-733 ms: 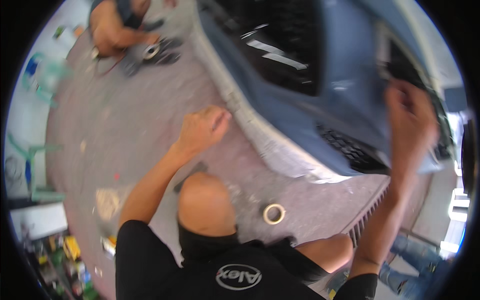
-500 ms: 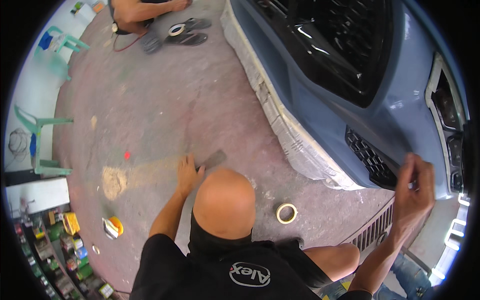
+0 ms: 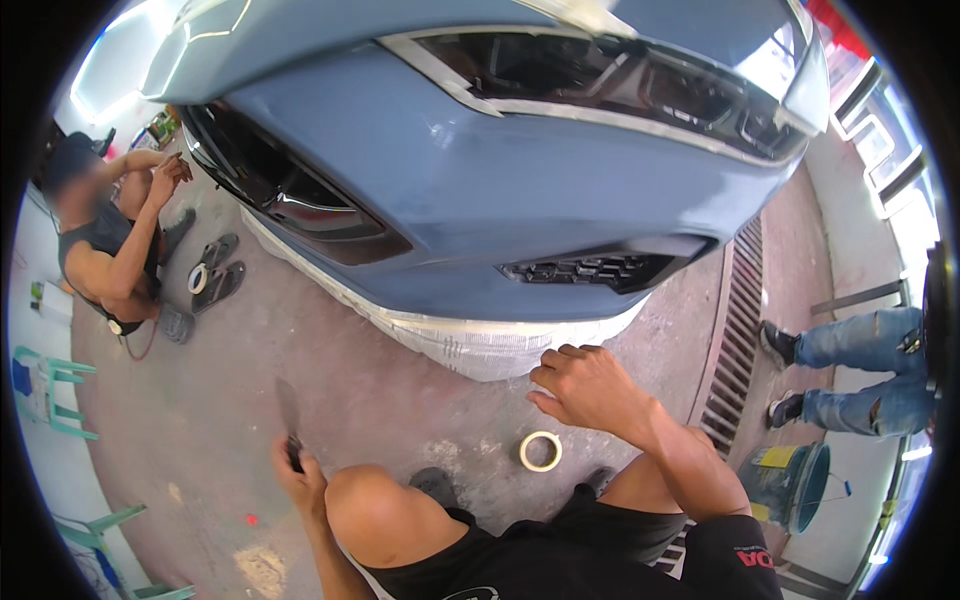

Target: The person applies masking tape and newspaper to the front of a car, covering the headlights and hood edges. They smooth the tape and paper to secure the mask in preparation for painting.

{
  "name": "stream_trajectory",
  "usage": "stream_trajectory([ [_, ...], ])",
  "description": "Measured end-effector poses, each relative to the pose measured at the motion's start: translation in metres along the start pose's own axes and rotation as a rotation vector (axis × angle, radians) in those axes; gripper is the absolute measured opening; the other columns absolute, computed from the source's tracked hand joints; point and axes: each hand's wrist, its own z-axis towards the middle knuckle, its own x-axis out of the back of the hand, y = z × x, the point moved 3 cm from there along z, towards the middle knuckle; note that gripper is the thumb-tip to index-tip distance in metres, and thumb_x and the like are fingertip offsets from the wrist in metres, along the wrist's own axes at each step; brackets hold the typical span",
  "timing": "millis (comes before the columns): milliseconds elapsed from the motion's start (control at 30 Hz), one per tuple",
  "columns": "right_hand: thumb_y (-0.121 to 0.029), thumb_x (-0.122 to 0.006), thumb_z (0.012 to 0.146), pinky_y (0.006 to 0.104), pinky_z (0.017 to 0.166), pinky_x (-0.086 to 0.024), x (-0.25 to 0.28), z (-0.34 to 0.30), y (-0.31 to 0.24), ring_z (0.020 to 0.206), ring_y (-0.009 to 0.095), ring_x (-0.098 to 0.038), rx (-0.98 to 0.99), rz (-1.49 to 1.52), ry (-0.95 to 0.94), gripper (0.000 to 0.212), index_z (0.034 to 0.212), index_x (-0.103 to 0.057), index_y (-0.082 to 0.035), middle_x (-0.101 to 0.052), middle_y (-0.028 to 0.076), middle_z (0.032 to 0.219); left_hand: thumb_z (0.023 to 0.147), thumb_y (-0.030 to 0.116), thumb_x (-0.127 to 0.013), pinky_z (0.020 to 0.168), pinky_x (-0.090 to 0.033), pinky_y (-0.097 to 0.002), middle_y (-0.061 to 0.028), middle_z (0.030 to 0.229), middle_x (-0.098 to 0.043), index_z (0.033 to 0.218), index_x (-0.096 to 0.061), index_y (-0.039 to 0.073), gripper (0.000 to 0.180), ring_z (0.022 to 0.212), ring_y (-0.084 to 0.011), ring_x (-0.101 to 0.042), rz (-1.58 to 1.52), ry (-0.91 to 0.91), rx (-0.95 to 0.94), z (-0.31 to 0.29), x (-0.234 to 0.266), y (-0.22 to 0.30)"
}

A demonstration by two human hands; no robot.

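Note:
I crouch in front of a blue car's front bumper [image 3: 480, 190], whose lower lip is wrapped in pale masking [image 3: 470, 345]. My left hand [image 3: 298, 472] is down by my left knee, shut on the dark handle of a thin knife [image 3: 288, 415] that points up over the floor. My right hand [image 3: 585, 385] hovers just below the bumper's masked lip with fingers curled loosely and nothing in it. A roll of masking tape [image 3: 540, 451] lies on the concrete floor between my knees, below my right hand.
Another person [image 3: 105, 245] crouches at the left by the car's grille, with sandals [image 3: 218, 268] and a tape roll [image 3: 198, 279] beside them. A floor drain grate [image 3: 735, 330] runs at the right. A standing person's legs [image 3: 850, 375] and a bucket [image 3: 790, 480] are at the right. Green stools [image 3: 45, 390] stand at the left.
The view has swung toward the car's right front corner. My right hand came down off the bumper face to below its lip. My left hand lifted off the floor holding the knife.

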Motion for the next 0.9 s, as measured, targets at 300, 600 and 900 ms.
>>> stream_trajectory([
  [300,-0.034,-0.076,0.098,0.0457,0.097,-0.06,-0.052,-0.008,0.008,0.106,0.032,-0.077,-0.056,0.075,-0.196,0.031,0.109,-0.081,-0.005,-0.079,0.014,0.111,0.09,0.003,-0.064,0.068,-0.054,-0.0385,-0.0139,0.101,-0.071,0.144,-0.07,0.004,0.054,0.078,-0.0309,-0.067,0.345,-0.203,-0.988,0.134,-0.017,0.398],
  [600,-0.034,-0.079,0.096,0.0493,0.103,-0.058,-0.035,-0.024,0.009,0.114,0.034,-0.075,-0.103,0.1,-0.186,0.035,0.115,-0.08,-0.005,-0.077,0.015,0.115,0.087,-0.004,-0.066,0.061,-0.05,-0.0386,-0.0094,0.089,-0.066,0.139,-0.074,0.01,0.054,0.066,-0.027,-0.062,0.478,-0.234,-1.098,0.161,-0.038,0.452],
  [900,-0.035,-0.082,0.095,0.0502,0.102,-0.058,-0.03,-0.023,0.006,0.114,0.034,-0.075,-0.11,0.107,-0.175,0.036,0.114,-0.079,-0.005,-0.077,0.015,0.116,0.092,0.0,-0.066,0.061,-0.051,-0.0388,-0.009,0.088,-0.065,0.135,-0.076,0.009,0.045,0.062,-0.0261,-0.062,0.52,-0.163,-1.077,0.166,-0.042,0.467],
])
